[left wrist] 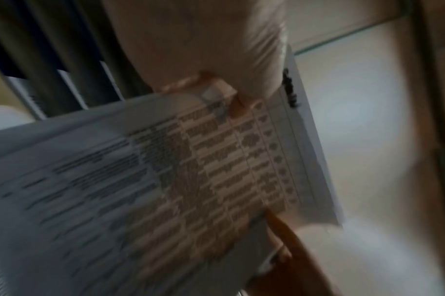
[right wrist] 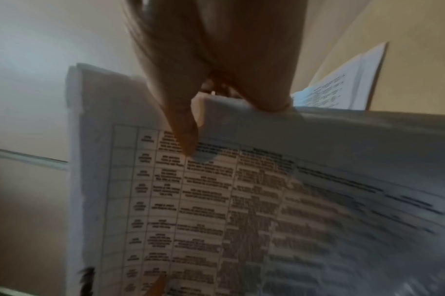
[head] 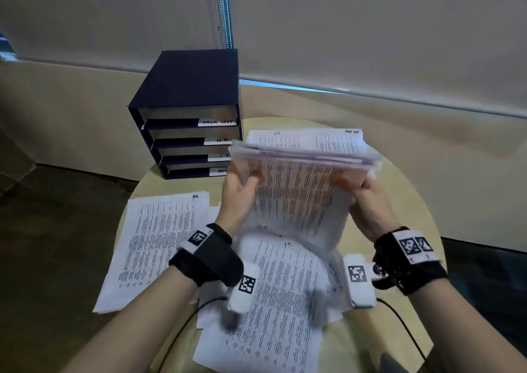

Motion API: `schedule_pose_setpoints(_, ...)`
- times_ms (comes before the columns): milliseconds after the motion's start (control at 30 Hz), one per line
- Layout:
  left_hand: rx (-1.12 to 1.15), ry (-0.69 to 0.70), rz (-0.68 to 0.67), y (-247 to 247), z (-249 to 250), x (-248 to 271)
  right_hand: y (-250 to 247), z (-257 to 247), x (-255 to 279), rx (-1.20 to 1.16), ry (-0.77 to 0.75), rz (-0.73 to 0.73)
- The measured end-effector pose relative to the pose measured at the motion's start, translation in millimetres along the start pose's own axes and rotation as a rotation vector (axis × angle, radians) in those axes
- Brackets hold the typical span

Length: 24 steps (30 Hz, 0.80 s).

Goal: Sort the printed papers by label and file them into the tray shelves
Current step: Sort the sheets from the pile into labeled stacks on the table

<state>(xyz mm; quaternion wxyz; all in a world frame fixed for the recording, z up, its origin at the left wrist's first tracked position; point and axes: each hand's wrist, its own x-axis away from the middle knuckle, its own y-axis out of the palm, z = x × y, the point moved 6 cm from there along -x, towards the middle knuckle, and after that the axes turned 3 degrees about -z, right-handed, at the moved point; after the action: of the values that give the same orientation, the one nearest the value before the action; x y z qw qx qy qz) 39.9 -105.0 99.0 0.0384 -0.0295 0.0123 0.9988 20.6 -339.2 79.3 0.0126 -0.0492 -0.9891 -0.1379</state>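
Note:
Both hands hold up a thick stack of printed papers (head: 299,173) over the round table, tilted toward me. My left hand (head: 242,184) grips its left edge, thumb on the front sheet. My right hand (head: 359,184) pinches the right edge. The wrist views show the same stack of printed papers (left wrist: 190,180) (right wrist: 216,200) close up and blurred, with the left hand (left wrist: 216,60) and the right hand (right wrist: 211,70) on it. The dark tray shelves (head: 188,115) stand at the table's far left, slots labelled TASK LIST, H.R, I.T and one partly hidden.
Sorted sheets lie on the round table (head: 405,195): a pile marked HR (head: 154,247) at the left, a pile marked I.T. (head: 273,301) in front of me, and further papers (head: 308,138) behind the held stack. A black cable (head: 405,330) trails over the table edge.

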Motion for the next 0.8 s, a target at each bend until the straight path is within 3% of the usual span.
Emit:
schedule_pose_setpoints(100,-0.035,0.148,0.113,5.7,7.4,8.4,12.9,-10.8,5.3,-0.038,-0.097,-0.009)
schedule_pose_setpoints(233,-0.154,0.25,0.123,9.8,-9.9,17.4,23.8,13.0,11.4,0.041,-0.012,0.024)
schedule_pose_setpoints(433,0.046,-0.047,0.172,-5.9,-52.2,0.7,22.6,37.1,-9.5,-0.05,0.081,0.107)
schedule_pose_setpoints(600,0.216,-0.212,0.16,-14.3,-92.4,-20.2,25.6,50.5,-30.3,-0.101,0.131,0.192)
schedule_pose_setpoints(800,0.275,-0.357,0.28,-19.3,-130.4,-28.5,20.6,78.6,-43.2,0.0,0.232,0.207)
